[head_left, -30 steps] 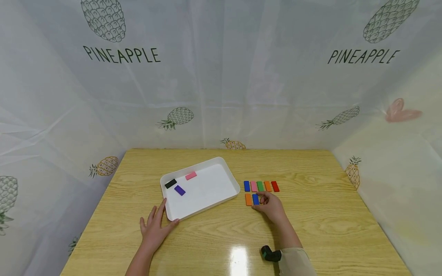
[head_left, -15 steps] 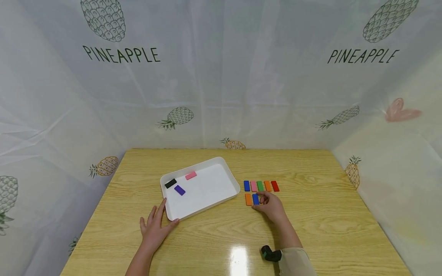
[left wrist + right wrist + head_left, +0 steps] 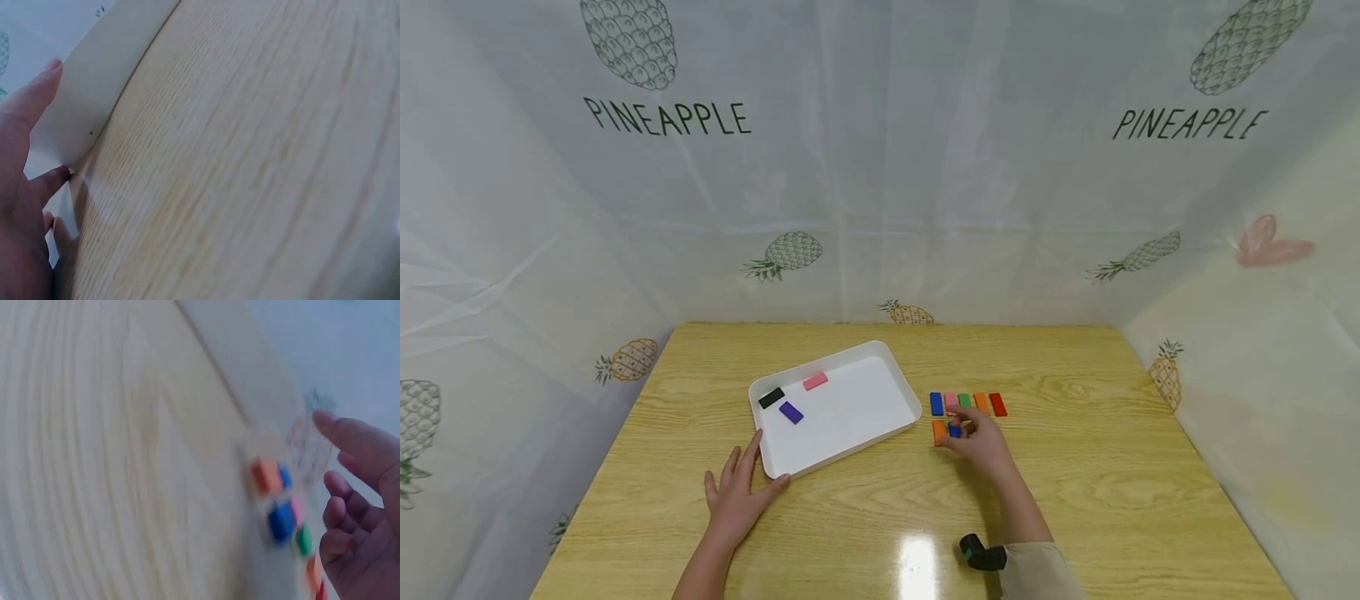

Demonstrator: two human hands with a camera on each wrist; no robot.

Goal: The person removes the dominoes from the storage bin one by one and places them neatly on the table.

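The white tray (image 3: pixel 850 451) lies at an angle left of centre, holding a black block (image 3: pixel 771 397), a purple block (image 3: pixel 791 412) and a pink block (image 3: pixel 815 381). My left hand (image 3: pixel 735 502) touches its near left corner, thumb and forefinger straight along two outer sides. Nothing sits between the spread fingers of my right hand (image 3: pixel 369 506), which hovers over the front row of blocks. That row is an orange block (image 3: pixel 939 432) and a blue block (image 3: pixel 954 430), partly covered by the fingers in the head view. In the right wrist view, the blue block (image 3: pixel 281 522) stands apart from the fingertips.
Behind the front row lies a back row: another blue block (image 3: pixel 936 404), a pink one (image 3: pixel 951 401), a green one (image 3: pixel 965 400), an orange one (image 3: pixel 981 402) and a red one (image 3: pixel 997 405). A patterned curtain (image 3: pixel 880 250) encloses the wooden table (image 3: pixel 850 533).
My right hand has come off the front blue block and shifted slightly up and left, its fingers now overlapping the pink and orange blocks. The left hand and tray stay put.
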